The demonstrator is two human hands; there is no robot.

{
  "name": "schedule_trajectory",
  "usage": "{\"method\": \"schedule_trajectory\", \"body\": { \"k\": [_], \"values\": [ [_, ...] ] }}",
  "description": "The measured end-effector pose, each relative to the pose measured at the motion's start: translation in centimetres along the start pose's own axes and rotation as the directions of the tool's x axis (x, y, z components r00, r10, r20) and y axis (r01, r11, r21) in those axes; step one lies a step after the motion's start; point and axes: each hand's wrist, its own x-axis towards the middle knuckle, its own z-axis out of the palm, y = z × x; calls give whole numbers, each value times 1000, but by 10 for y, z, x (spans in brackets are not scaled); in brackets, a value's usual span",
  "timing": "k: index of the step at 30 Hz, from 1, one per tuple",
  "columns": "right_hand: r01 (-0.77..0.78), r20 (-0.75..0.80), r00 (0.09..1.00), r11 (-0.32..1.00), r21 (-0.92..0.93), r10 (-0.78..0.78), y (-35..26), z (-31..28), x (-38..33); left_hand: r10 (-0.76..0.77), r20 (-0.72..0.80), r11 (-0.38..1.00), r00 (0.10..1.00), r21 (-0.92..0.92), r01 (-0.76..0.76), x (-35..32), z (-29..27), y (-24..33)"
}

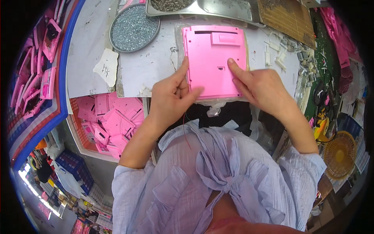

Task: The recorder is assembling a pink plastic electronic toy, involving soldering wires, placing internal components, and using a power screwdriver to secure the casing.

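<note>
A flat pink plastic housing (212, 74) lies on the table in front of me, with a long slot at its far edge, a raised rectangular part and a small cutout near its middle. My left hand (171, 89) grips its left side, thumb on top and fingers along the edge. From the right, my right hand (261, 86) holds the opposite edge, its thumb or a finger pressing on the top face. A thin red wire (186, 134) hangs down below my left hand.
A round tray of small screws (134, 28) and a steel tray (224, 11) stand at the back. White and metal small parts (282, 54) lie to the right. Pink parts fill an open drawer (113, 124) at lower left and a blue-rimmed basket (62, 82). A yellow fan (340, 154) stands right.
</note>
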Motion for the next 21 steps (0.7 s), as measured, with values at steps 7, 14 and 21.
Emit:
{"method": "schedule_trajectory", "body": {
  "k": [7,14,21],
  "values": [
    [64,-176,984,983,172,-33,6,18,-8,86,259,996,962,-18,-84,1,-20,-25],
    [124,-270,960,974,189,-70,9,29,-9,118,272,993,955,-2,-122,2,-18,-31],
    [112,-216,974,979,172,-74,5,25,-11,116,315,974,942,148,-170,2,-25,-37]
  ]
}}
